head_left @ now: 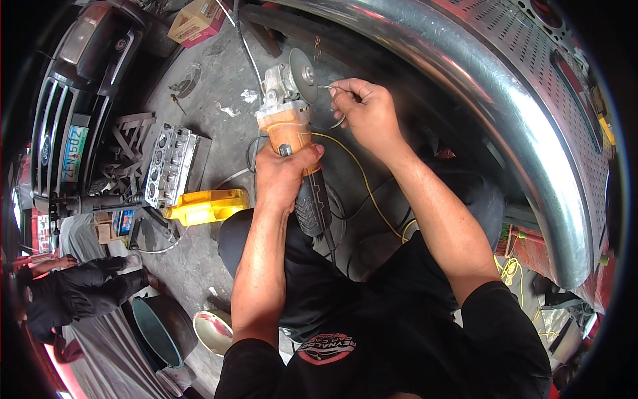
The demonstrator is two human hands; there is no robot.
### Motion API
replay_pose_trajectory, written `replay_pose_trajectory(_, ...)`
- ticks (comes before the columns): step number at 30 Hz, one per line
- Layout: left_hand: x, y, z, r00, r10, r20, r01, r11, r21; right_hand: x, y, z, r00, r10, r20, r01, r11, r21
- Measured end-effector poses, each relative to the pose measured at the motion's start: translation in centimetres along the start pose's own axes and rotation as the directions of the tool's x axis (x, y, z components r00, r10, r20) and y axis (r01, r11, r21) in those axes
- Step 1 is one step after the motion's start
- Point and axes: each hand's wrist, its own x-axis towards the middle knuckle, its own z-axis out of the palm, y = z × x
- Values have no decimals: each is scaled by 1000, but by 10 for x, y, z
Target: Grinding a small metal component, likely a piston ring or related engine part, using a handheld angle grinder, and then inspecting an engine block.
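Observation:
My left hand (282, 173) is closed around the body of an orange, black and silver angle grinder (299, 136), held upright with its grey disc (302, 76) at the top. Just right of the disc, my right hand (359, 110) pinches a thin, curved grey wire (328, 126), whose upper end reaches close to the disc; I cannot tell if they touch. The grinder's cord hangs from its lower end toward my knees, among other loose cords.
A car front (86, 86) lies left, a curved chrome bumper (525, 133) right. A metal engine part (171, 163), yellow piece (206, 206), box (194, 20), black tub (159, 326), bowl (211, 329) and yellow cable (365, 173) are around me. A co-worker (83, 292) is at lower left.

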Motion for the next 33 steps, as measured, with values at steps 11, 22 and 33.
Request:
replay_pose_trajectory(11, 0, 1, 1, 1000, 2, -9, -2, 1000, 14, 0, 2, 0, 1000, -14, -12, 14, 1000, -19)
replay_pose_trajectory(22, 1, 1, 3, 1000, -4, -10, 4, 1000, 28, 0, 2, 0, 1000, -15, 4, 15, 999, -42)
replay_pose_trajectory(33, -6, 8, -6, 998, 58, 23, -56, 996, -73, -4, -1, 0, 998, -30, -48, 30, 1000, 7)
